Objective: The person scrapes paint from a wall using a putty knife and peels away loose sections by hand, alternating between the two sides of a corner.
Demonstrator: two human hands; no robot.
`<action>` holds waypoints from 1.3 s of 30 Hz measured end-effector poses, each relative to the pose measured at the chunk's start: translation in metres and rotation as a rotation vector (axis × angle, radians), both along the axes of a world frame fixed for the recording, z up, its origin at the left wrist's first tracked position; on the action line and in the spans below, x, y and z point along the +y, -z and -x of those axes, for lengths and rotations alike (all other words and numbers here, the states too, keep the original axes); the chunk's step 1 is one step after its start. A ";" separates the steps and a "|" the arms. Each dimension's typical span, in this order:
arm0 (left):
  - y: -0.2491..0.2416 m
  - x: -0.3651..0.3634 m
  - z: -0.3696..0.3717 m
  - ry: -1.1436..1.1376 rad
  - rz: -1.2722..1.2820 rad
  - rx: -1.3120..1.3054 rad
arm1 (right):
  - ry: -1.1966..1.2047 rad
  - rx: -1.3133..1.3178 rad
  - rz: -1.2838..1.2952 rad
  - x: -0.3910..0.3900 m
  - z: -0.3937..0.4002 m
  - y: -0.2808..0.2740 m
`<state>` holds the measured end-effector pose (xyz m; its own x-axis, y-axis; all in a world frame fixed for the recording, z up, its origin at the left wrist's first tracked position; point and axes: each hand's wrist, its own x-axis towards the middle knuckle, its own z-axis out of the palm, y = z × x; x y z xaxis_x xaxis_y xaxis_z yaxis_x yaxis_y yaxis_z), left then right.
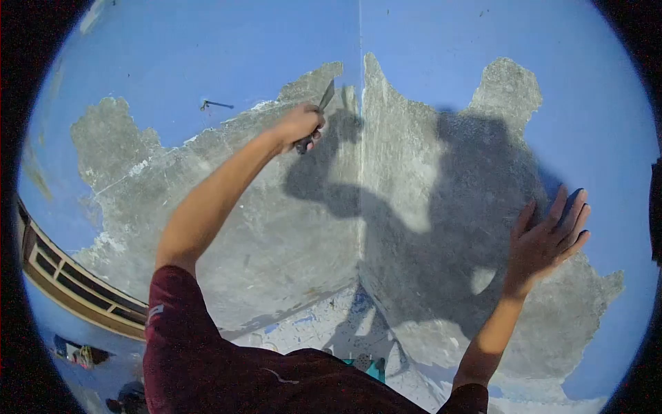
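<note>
My left hand (302, 125) is closed round the dark handle of a scraper (327, 94), whose metal blade points up beside the wall corner. Behind it, the left wall shows a large bare grey patch (262, 221) bordered by blue paint (200, 48). With fingers spread, my right hand (548, 238) rests against the right wall, near the edge between a grey patch (407, 276) and blue paint (586, 124). Shadows of my head and arm fall across both walls.
A nail or hook (217, 104) sticks out of the left wall. At the lower left is a wooden-framed window or vent (83, 283). White floor (310, 321) with blue flakes and a teal object (376, 369) show below the corner.
</note>
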<state>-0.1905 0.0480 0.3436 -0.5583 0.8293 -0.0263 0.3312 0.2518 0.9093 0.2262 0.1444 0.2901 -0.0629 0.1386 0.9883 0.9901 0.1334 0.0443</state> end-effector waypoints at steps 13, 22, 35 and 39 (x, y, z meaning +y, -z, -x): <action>0.002 -0.029 0.040 -0.249 0.053 1.109 | -1.027 -0.052 0.176 0.000 0.204 0.034; -0.007 -0.016 0.015 -0.182 0.126 1.117 | -1.185 -0.027 0.526 -0.006 0.401 0.013; -0.008 -0.007 0.003 -0.164 0.019 1.021 | -1.207 0.326 0.506 0.000 0.442 0.016; -0.016 -0.003 0.003 -0.144 0.075 1.075 | -1.080 0.068 0.569 -0.003 0.428 -0.002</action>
<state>-0.1932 0.0447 0.3591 -0.4111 0.7709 0.4864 0.9079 0.3945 0.1421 -0.2014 0.1410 0.2922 -0.3635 0.4608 0.8097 0.3567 0.8717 -0.3359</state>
